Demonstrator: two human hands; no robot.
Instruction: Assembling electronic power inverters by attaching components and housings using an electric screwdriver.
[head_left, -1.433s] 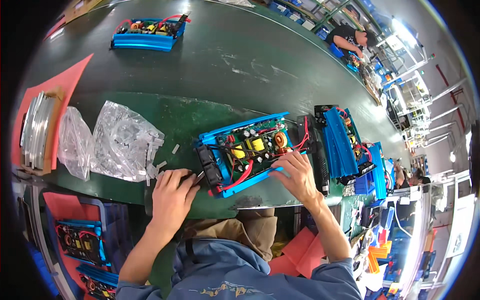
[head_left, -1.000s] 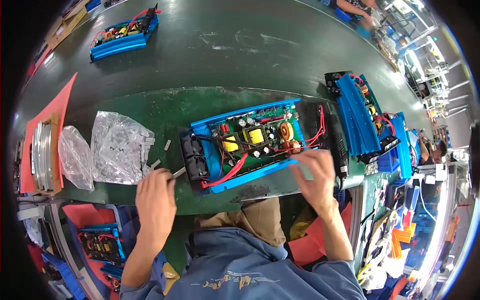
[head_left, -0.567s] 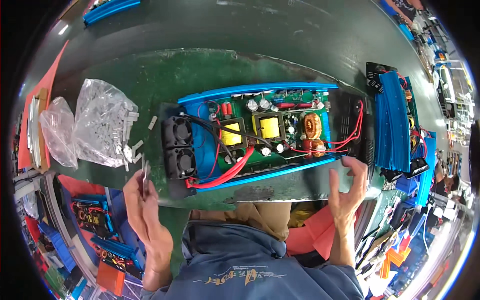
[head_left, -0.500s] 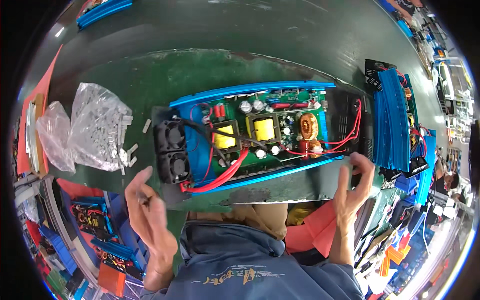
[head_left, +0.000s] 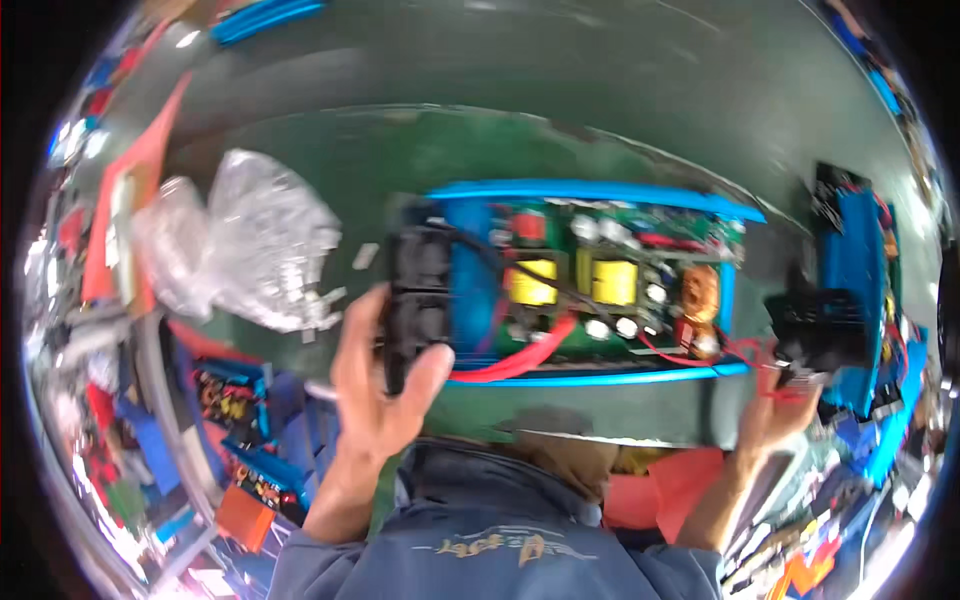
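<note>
A blue metal housing (head_left: 600, 189) lies open on the bench in front of me, somewhat blurred. The circuit board inside carries yellow-wrapped transformers (head_left: 614, 283) and a copper coil (head_left: 701, 291). At its left end stands a black panel with two fans (head_left: 421, 290). My left hand (head_left: 378, 415) is closed round the near-left corner of that panel, thumb on the right side, fingers on the left. My right hand (head_left: 780, 408) grips a black end plate (head_left: 825, 325), lifted off the bench at the right. Red wires (head_left: 745, 350) run from this plate to the board.
A clear plastic bag of small white pieces (head_left: 270, 245) lies at the left, a few pieces loose beside it. More blue housings (head_left: 850, 290) stand close on the right. Another blue part (head_left: 265, 18) sits at the far left. Blue bins with similar units (head_left: 235, 405) are below left.
My left hand has taken hold of the fan panel. My right hand has picked up the black end plate and moved it right and up. The view has shifted.
</note>
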